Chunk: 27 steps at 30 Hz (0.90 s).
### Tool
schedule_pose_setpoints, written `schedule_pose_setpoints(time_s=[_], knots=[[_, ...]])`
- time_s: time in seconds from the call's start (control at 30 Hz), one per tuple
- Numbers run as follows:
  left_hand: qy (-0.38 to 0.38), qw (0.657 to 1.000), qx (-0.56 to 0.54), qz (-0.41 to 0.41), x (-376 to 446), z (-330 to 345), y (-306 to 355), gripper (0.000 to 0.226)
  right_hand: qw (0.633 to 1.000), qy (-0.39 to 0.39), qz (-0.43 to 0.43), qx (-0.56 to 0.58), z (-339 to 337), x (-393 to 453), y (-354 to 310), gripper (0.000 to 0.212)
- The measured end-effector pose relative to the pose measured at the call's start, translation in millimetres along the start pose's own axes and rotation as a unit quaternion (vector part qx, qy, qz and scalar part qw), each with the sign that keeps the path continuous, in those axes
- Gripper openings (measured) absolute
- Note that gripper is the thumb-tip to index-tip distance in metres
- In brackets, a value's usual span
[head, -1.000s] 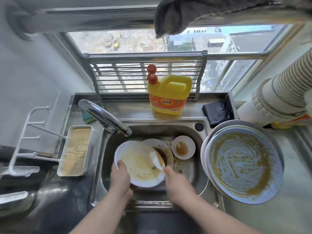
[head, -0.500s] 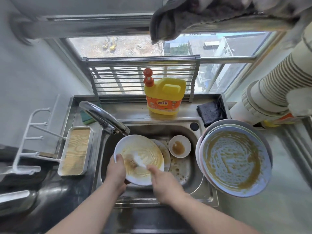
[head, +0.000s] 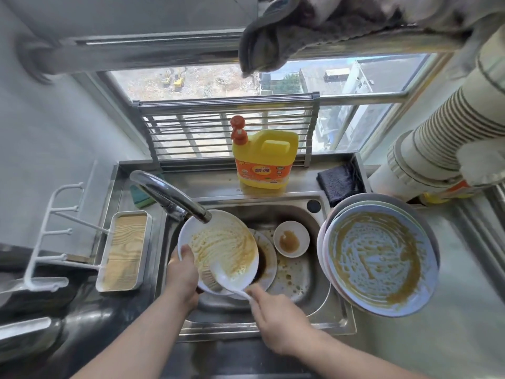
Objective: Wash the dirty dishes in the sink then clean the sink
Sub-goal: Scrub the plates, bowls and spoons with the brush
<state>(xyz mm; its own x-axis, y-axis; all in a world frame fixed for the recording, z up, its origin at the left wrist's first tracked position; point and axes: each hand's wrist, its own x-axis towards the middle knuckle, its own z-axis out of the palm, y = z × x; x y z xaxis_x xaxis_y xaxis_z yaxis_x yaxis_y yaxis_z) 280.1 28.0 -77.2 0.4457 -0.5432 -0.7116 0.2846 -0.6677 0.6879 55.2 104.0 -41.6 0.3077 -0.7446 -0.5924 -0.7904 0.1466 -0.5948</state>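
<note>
Spoon [head: 228,279]: our right hand [head: 278,318] pinches its handle; long axis runs lower-right to upper-left, bowl on plate.
Plate [head: 218,253]: our left hand [head: 181,274] grips its rim, tilted.

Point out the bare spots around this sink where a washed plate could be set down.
Free: the steel counter right of the stacked dirty plates, toward the near edge, and the ledge between the detergent jug and the faucet. Crowded: the sink basin, which holds plates and a small bowl, and the left side, taken by the tray.
</note>
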Motion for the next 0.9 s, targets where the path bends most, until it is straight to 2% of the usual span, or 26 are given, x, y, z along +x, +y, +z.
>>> schedule_pose_setpoints(time_s=[0.07,0.13,0.2,0.3,0.43,0.5,0.6,0.7,0.8,0.9], knots=[[-0.004,1.0,0.021,0.015,-1,-1,1,0.026,0.999,-0.004,0.043,-0.025,1,-2,11,0.022],[-0.026,0.998,0.054,0.033,0,-4,-1,0.022,0.99,0.031,0.124,-0.065,-20,22,27,0.022],[-0.055,0.995,0.073,0.035,-2,-6,-4,0.024,0.982,0.067,0.159,-0.076,-38,44,28,0.021],[-0.058,0.996,0.062,0.038,-4,-2,4,0.029,0.984,0.086,0.142,-0.065,-26,46,16,0.023],[-0.017,0.995,0.072,0.071,5,0,20,0.022,0.989,0.047,0.133,-0.038,19,3,21,0.03],[-0.036,0.992,0.096,0.071,4,-4,14,0.022,0.987,0.055,0.138,-0.056,6,13,21,0.028],[-0.089,0.985,0.133,0.06,-3,-5,-1,0.025,0.979,0.111,0.148,-0.083,-35,54,8,0.021],[-0.112,0.983,0.14,0.049,-10,8,-4,0.033,0.98,0.143,0.089,-0.101,-56,80,-19,0.018],[-0.103,0.99,0.089,0.024,-18,27,5,0.033,0.992,0.105,0.041,-0.06,-28,60,-37,0.025],[-0.07,0.997,0.04,0.0,-17,32,16,0.035,0.997,0.069,0.016,0.012,7,10,-26,0.03]])
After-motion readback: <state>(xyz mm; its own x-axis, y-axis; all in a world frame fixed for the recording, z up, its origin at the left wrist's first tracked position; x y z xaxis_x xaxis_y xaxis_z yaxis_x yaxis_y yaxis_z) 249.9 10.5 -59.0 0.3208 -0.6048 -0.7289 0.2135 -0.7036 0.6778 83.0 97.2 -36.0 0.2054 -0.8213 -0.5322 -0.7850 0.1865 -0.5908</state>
